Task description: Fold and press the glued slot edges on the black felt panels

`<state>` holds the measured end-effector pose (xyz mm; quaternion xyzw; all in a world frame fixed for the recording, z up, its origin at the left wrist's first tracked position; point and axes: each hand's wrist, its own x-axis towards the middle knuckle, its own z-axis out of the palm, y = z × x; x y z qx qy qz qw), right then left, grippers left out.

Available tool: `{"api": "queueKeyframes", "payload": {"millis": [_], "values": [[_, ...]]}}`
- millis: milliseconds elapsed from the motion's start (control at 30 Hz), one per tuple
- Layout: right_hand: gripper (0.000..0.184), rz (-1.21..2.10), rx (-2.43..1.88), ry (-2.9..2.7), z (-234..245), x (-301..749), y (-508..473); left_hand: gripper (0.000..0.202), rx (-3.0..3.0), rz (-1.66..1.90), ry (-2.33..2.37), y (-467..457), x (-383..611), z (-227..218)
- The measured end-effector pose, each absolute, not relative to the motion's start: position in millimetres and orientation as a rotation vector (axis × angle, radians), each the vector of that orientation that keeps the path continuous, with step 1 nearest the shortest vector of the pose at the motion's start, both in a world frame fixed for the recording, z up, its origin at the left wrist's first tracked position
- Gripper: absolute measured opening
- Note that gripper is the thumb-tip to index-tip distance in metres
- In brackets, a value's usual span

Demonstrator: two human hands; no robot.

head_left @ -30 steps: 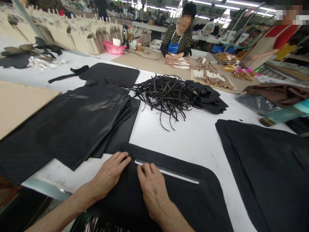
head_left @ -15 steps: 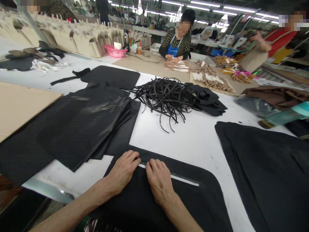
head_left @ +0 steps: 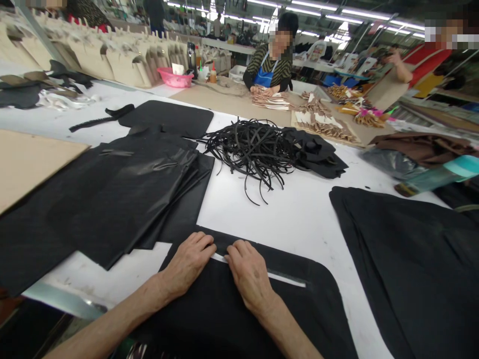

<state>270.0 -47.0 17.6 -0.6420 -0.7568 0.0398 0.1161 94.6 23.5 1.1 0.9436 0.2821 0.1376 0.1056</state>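
Note:
A black leather-like panel [head_left: 202, 319] with rounded corners lies in front of me at the near edge of the table. Across its upper part runs a long narrow slot [head_left: 287, 279] that shows white. My left hand [head_left: 189, 264] is closed, its curled fingers gripping the panel at the slot's edge on the left. Close beside it, my right hand [head_left: 250, 273] pinches the same edge with bent fingers. A small gap with white showing separates the two hands. Both sets of fingertips are partly hidden behind the knuckles and the black material.
Stacked black sheets [head_left: 123, 194] lie to the left, near a beige board [head_left: 33, 159]. Beyond my hands is a tangled heap of black strips [head_left: 258, 147]. More black panels [head_left: 411, 259] lie right, with a bottle [head_left: 437, 177] behind. A co-worker [head_left: 275, 65] sits across the table.
The view has shifted slightly. My right hand's fingers have edged up a little at the slot's edge; the left hand keeps its place on the panel.

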Motion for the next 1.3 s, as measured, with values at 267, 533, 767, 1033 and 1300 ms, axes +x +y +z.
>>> {"api": "queueKeyframes", "payload": {"millis": [267, 533, 767, 1033, 1300], "values": [[0.010, -0.050, -1.930, -2.231, 11.4, 279.4, -60.8, 0.020, 2.768, 0.478, 0.843, 23.5, 94.5, -0.8], [0.017, 0.217, -2.114, -1.867, 17.3, 322.1, -90.2, 0.018, 2.664, 0.480, 0.859, 30.5, 97.4, 2.4], [0.018, 0.211, -2.162, -1.765, 16.2, 331.2, -95.0, 0.018, 2.531, 0.406, 0.936, 32.2, 101.3, 7.4], [0.018, 0.119, -2.348, -1.825, 16.9, 325.6, -89.0, 0.021, 2.607, 0.353, 1.072, 23.7, 109.7, 11.5], [0.021, 0.189, -2.526, -1.820, 25.9, 322.8, -80.7, 0.020, 2.546, 0.188, 1.263, 23.3, 121.2, 24.2]]}}
